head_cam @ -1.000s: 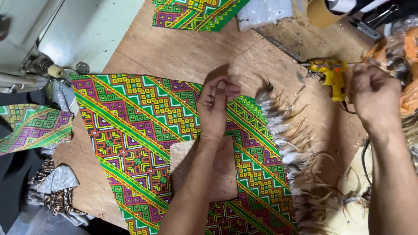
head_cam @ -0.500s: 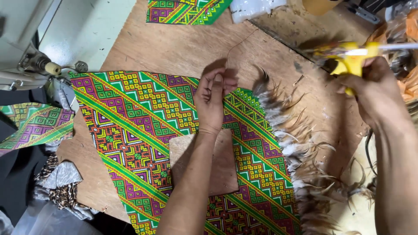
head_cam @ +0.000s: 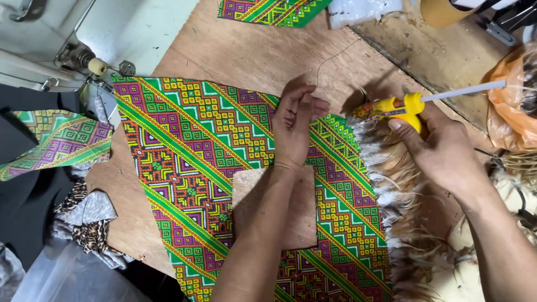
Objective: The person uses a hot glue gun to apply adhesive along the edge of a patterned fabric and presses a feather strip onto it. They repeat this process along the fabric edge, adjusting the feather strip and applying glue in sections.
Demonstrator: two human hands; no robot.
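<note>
A bright patterned cloth (head_cam: 196, 151) in green, purple and yellow lies on the wooden table (head_cam: 257, 53), with a fringe of brown and white feathers (head_cam: 391, 190) along its right edge. My left hand (head_cam: 295, 127) rests on the cloth near the fringe's top, fingers partly curled, holding nothing that shows. My right hand (head_cam: 439, 148) grips a yellow glue gun (head_cam: 394, 107) with a white glue stick (head_cam: 467, 90) at its back. The gun's nozzle points left at the top of the fringe. A flat brown block (head_cam: 299, 210) lies on the cloth under my left forearm.
A sewing machine (head_cam: 67, 53) stands at the upper left. More patterned cloth lies at the top (head_cam: 268, 11) and at the left edge (head_cam: 53, 142). Leopard-print fabric (head_cam: 84, 221) hangs at the lower left. An orange plastic bag (head_cam: 512, 106) sits at the right.
My right hand picked up the glue gun from the table's right side and brought it left, down to the top of the feather fringe. My left hand has stayed on the cloth.
</note>
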